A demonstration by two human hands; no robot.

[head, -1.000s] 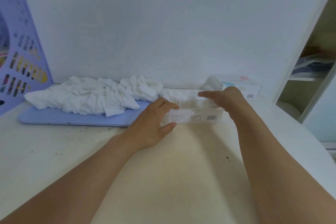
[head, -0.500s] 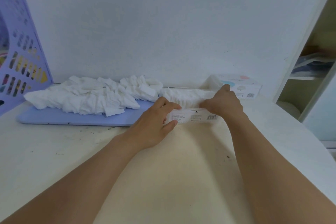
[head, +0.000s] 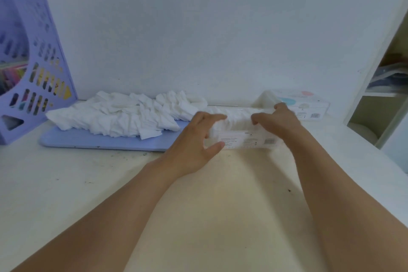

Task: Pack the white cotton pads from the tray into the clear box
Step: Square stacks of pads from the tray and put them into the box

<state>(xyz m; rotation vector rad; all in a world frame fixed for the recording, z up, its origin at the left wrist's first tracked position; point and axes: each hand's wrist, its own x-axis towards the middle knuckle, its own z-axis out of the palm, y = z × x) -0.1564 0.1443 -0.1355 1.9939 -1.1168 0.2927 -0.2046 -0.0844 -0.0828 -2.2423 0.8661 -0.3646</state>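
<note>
- A plain white wall (head: 198, 28) runs behind the desk (head: 66, 183).
- The desk is off-white, with dark specks and smudges.
- A lilac file holder (head: 33, 68) stands at far left against the wall.
- An open shelf unit (head: 384, 95) stands at right.
- Light is soft and even.

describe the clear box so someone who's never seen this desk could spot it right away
Start at the white wall behind the desk and find the flat lilac tray heaped with loose cotton pads. Just right of the tray, between the left hand and right hand, sits the clear box. Unlike the tray, it is see-through with a printed barcode label.
</note>
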